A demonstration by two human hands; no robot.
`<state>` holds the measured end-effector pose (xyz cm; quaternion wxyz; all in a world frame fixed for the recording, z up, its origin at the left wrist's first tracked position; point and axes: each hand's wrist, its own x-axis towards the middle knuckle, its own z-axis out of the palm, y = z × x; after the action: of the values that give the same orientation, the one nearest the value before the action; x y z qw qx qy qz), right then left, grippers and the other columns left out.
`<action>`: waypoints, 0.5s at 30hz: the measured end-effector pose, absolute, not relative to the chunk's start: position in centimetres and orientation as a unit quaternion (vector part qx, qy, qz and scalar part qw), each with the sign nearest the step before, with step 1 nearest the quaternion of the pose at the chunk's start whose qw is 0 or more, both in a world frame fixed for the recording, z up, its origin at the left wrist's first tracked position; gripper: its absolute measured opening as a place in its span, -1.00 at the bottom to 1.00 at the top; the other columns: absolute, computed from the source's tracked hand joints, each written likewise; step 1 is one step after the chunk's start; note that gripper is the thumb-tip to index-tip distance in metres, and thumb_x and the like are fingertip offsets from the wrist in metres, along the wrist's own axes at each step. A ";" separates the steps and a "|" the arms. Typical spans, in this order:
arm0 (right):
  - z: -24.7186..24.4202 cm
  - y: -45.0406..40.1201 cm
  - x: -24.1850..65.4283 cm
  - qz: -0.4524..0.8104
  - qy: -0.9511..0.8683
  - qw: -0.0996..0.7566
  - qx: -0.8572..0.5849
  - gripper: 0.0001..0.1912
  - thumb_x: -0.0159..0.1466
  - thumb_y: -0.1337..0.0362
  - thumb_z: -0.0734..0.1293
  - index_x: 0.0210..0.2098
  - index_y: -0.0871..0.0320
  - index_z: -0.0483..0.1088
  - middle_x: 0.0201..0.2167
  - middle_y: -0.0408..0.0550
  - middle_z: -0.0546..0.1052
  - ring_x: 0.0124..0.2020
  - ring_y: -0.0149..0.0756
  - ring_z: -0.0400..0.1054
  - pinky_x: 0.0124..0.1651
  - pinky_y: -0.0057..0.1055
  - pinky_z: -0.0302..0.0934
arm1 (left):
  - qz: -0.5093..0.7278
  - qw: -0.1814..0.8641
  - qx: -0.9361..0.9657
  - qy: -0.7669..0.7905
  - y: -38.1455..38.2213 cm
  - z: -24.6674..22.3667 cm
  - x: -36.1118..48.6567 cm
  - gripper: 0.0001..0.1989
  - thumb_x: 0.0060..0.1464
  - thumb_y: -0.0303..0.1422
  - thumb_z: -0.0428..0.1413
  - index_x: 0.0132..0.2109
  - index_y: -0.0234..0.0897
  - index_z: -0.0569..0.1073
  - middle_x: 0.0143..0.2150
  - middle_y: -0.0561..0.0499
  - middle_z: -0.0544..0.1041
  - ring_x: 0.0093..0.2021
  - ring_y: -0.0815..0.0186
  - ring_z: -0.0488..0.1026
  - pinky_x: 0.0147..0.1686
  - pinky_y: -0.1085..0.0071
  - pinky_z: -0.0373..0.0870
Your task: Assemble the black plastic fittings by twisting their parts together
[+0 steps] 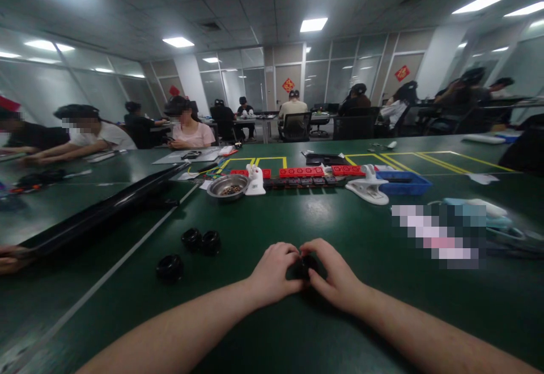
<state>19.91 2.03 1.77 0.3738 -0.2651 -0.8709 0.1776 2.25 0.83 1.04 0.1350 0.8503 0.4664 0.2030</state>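
Note:
Both of my hands meet in front of me over the green table [238, 328], closed around one small black round piece [309, 265]. My left hand [274, 272] grips its left side with curled fingers and thumb. On its right side, the fingers and thumb of my right hand [335, 275] are wrapped round it. My fingers cover much of the piece, so its exact kind cannot be made out. To the left lie three similar glossy black ring-shaped pieces: one nearer me [169, 268], and two side by side, a left one [191, 239] and a right one [210, 242].
Ahead stand a metal bowl [228, 188] of small parts, a white stand [255, 181], red strips [301, 172], a white clamp-like base [368, 187] and a blue tray [403, 186]. A long black tube [106, 209] lies left, with another person's hand [12, 259] at its end.

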 end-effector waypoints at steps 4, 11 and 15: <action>1.8 1.9 19.9 0.149 -0.863 0.390 -0.283 -0.65 0.06 0.39 0.22 -0.13 0.15 0.13 -0.23 0.02 0.30 -0.21 -0.20 0.20 -0.16 -0.21 0.17 | 0.201 0.135 0.850 0.467 0.9 1.1 2.2 -0.66 -0.14 -0.21 0.16 -0.18 -0.25 0.40 -0.10 -0.03 0.36 -0.09 0.19 0.26 -0.08 0.26 0.21; 2.0 1.7 19.7 0.173 -0.875 0.370 -0.261 -0.69 0.02 0.46 0.17 -0.21 0.16 0.17 -0.31 -0.02 0.31 -0.27 -0.25 0.21 -0.20 -0.25 0.17 | 0.205 0.144 0.848 0.468 0.8 1.3 2.2 -0.63 -0.14 -0.25 0.15 -0.12 -0.22 0.38 -0.11 -0.02 0.35 -0.09 0.19 0.25 -0.08 0.27 0.20; 1.9 1.8 19.8 0.145 -0.868 0.394 -0.265 -0.63 0.03 0.39 0.22 -0.14 0.16 0.14 -0.22 0.03 0.30 -0.20 -0.19 0.20 -0.16 -0.21 0.16 | 0.200 0.142 0.848 0.470 0.9 1.1 2.2 -0.66 -0.14 -0.22 0.16 -0.17 -0.24 0.40 -0.11 -0.02 0.35 -0.09 0.18 0.25 -0.08 0.27 0.20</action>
<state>19.84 1.79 1.90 0.3943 -0.2646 -0.8680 0.1454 2.22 0.90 1.08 0.1424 0.8477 0.4701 0.2005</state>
